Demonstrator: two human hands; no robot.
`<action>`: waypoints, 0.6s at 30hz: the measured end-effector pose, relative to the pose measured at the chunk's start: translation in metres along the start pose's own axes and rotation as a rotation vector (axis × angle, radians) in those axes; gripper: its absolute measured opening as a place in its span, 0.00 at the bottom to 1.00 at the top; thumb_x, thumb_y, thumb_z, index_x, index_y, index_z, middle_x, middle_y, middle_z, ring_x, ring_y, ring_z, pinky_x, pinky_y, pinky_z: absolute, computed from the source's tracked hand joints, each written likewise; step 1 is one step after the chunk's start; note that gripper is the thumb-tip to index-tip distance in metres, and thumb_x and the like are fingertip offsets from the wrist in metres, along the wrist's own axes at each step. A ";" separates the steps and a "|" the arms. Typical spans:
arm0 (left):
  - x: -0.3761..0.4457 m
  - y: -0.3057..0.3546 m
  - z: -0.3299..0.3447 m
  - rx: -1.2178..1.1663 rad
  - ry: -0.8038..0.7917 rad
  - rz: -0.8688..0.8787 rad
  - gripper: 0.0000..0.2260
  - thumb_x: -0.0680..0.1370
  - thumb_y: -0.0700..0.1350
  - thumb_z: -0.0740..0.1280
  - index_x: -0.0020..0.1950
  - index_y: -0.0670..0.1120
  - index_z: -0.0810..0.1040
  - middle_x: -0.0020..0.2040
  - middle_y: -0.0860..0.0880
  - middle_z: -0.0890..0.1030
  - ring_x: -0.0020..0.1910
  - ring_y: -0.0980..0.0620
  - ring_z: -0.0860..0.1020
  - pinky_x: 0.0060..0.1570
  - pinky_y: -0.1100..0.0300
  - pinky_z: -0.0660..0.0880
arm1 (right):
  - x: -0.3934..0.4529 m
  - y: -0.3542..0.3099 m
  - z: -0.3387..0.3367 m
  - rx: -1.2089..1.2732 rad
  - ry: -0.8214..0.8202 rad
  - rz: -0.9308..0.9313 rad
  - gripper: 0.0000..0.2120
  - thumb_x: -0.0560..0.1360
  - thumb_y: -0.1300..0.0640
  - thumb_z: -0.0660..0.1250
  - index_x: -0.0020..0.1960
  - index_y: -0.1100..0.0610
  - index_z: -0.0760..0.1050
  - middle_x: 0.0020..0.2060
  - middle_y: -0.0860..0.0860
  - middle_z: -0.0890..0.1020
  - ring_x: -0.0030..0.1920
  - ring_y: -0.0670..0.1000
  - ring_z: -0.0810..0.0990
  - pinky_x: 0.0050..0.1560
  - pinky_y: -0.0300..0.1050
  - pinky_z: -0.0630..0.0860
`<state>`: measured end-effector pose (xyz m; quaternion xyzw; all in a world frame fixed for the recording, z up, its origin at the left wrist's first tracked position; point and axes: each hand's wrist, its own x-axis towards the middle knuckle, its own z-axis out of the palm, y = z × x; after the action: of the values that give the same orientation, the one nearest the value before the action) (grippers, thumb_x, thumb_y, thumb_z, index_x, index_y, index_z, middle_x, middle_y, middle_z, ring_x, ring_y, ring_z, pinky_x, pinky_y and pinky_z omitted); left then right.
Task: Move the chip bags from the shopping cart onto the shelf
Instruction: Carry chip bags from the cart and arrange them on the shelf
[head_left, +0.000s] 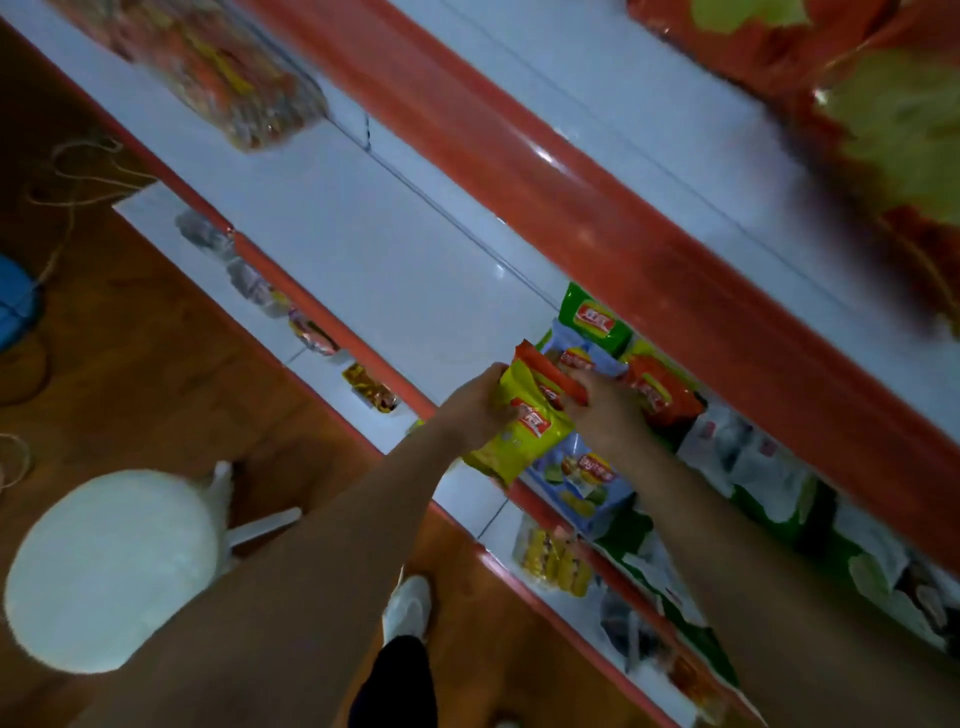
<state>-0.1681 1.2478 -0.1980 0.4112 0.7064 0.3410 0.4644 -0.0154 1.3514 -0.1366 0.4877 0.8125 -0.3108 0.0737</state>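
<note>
A yellow-green chip bag (524, 431) is held at the front edge of the white shelf (395, 260). My left hand (475, 410) grips its left side. My right hand (605, 415) holds an orange chip bag (548, 371) that stands just behind the yellow-green one. On the shelf beside them are a green bag (595, 322), a light blue bag (582, 356) and another orange bag (662, 395). A second light blue bag (587, 483) lies under my right forearm. The shopping cart is out of view.
Red strips (597, 208) edge the shelves. A higher shelf carries a packet (218, 67) at top left and big red bags (857, 78) at top right. Lower shelves hold more snack packs (556, 564). A white round stool (114, 566) stands on the wooden floor at left.
</note>
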 end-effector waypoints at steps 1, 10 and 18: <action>0.010 -0.006 0.004 0.012 -0.007 -0.007 0.18 0.78 0.46 0.69 0.66 0.46 0.70 0.58 0.43 0.81 0.56 0.42 0.79 0.56 0.49 0.76 | 0.009 0.005 0.006 -0.029 0.015 0.013 0.19 0.78 0.53 0.64 0.68 0.56 0.71 0.62 0.56 0.78 0.62 0.56 0.77 0.62 0.50 0.74; 0.042 -0.034 0.055 0.075 0.327 -0.058 0.24 0.80 0.56 0.64 0.69 0.41 0.70 0.62 0.39 0.76 0.62 0.38 0.72 0.59 0.48 0.70 | 0.053 0.032 0.019 -0.153 0.208 0.035 0.14 0.81 0.56 0.60 0.63 0.58 0.77 0.57 0.57 0.82 0.56 0.59 0.80 0.50 0.47 0.74; 0.039 -0.049 0.077 0.114 0.263 0.115 0.44 0.72 0.61 0.72 0.77 0.38 0.59 0.72 0.40 0.69 0.71 0.42 0.67 0.71 0.47 0.64 | 0.063 0.042 0.018 -0.424 0.200 -0.078 0.09 0.79 0.60 0.60 0.50 0.61 0.79 0.44 0.61 0.82 0.46 0.63 0.80 0.38 0.45 0.66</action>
<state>-0.1180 1.2700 -0.2807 0.4284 0.7545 0.3776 0.3235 -0.0162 1.4019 -0.1953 0.4579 0.8811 -0.0857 0.0814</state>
